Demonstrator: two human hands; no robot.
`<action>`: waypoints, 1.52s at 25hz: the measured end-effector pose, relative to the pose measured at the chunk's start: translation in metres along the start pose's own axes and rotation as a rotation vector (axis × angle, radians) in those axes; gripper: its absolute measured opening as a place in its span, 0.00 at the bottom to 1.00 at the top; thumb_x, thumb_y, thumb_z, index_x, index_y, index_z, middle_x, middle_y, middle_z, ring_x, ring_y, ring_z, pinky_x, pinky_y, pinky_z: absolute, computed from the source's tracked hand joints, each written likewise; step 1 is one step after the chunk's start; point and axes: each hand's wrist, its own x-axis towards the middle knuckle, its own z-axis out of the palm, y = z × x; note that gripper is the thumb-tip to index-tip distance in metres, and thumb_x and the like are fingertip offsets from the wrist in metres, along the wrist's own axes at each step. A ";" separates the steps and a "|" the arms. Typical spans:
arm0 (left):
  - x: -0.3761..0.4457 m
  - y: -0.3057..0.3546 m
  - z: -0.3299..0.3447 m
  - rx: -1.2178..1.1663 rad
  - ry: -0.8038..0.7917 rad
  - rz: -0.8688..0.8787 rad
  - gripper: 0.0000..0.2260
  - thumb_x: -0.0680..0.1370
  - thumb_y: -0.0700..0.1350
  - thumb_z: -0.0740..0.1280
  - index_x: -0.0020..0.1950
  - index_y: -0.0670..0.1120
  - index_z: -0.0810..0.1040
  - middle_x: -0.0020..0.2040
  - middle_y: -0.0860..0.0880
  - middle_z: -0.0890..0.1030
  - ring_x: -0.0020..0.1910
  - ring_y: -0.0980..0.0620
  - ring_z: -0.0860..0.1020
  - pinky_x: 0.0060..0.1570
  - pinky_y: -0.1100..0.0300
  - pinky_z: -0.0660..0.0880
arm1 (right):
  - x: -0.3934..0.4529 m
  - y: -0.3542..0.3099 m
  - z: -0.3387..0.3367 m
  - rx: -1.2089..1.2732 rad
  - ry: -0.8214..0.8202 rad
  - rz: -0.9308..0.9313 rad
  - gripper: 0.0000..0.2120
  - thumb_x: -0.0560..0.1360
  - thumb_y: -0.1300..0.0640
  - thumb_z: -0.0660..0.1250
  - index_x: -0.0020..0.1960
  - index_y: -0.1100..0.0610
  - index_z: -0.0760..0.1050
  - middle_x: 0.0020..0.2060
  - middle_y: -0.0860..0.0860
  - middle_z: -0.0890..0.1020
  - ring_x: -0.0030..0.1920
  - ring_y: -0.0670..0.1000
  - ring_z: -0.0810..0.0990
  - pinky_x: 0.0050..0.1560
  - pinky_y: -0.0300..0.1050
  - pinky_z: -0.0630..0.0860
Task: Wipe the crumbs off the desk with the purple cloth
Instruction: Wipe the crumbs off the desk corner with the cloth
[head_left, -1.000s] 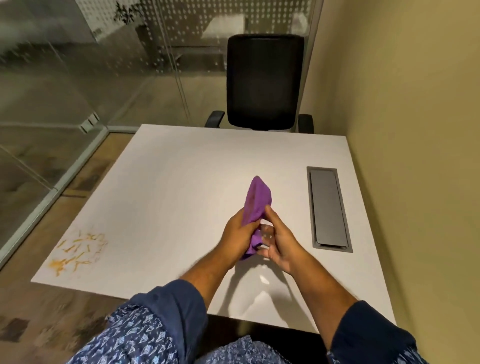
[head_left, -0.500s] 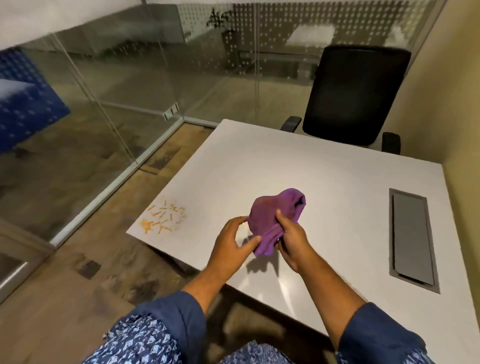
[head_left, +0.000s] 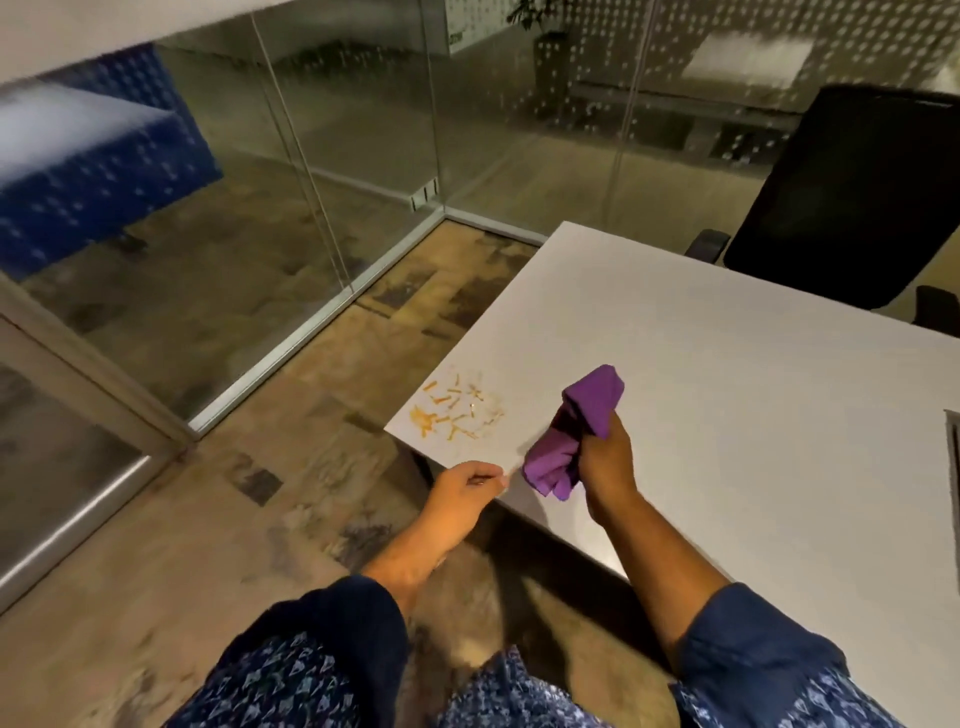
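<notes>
- The white bench (head_left: 727, 415) shows its near-left corner, and the orange crumbs (head_left: 454, 408) lie scattered right at that corner, close to both edges. Past the edges there is only bare patterned floor (head_left: 291, 467) up to the glass partition (head_left: 311, 182).
- Most of the bench top to the right of the crumbs is bare; a black office chair (head_left: 852, 192) stands at the far side.
- The right hand (head_left: 605, 457) is closed around the purple cloth (head_left: 576, 431), bunched in the fist, with folds sticking out above and hanging below. The cloth is held above the bench, just right of the crumbs and not touching them.
- The left hand (head_left: 465, 486) holds nothing, its fingers loosely curled, at the near bench edge just below the crumbs; whether it touches the edge cannot be told.
- Half a second ago both hands were at the cloth; now the left has let go, and the crumbs sit nearer the cloth.
</notes>
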 end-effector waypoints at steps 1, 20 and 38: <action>0.002 -0.004 -0.016 -0.005 -0.002 -0.010 0.05 0.80 0.40 0.75 0.55 0.45 0.85 0.49 0.51 0.86 0.48 0.57 0.82 0.45 0.76 0.76 | 0.001 0.000 0.013 -0.035 0.032 -0.017 0.09 0.87 0.60 0.57 0.52 0.56 0.75 0.42 0.54 0.82 0.43 0.54 0.81 0.41 0.44 0.76; 0.182 0.063 -0.161 0.295 0.112 -0.040 0.08 0.83 0.37 0.70 0.60 0.37 0.84 0.54 0.40 0.85 0.53 0.44 0.83 0.52 0.56 0.78 | 0.161 0.011 0.065 -0.348 0.185 -0.111 0.10 0.84 0.61 0.60 0.55 0.49 0.77 0.45 0.45 0.83 0.46 0.50 0.83 0.44 0.44 0.78; 0.457 0.071 -0.101 0.938 -0.849 0.540 0.17 0.83 0.49 0.72 0.68 0.41 0.80 0.71 0.41 0.76 0.68 0.45 0.78 0.58 0.68 0.67 | 0.162 0.156 0.189 -0.654 0.288 0.493 0.31 0.88 0.42 0.51 0.86 0.47 0.41 0.87 0.47 0.43 0.87 0.53 0.41 0.82 0.70 0.36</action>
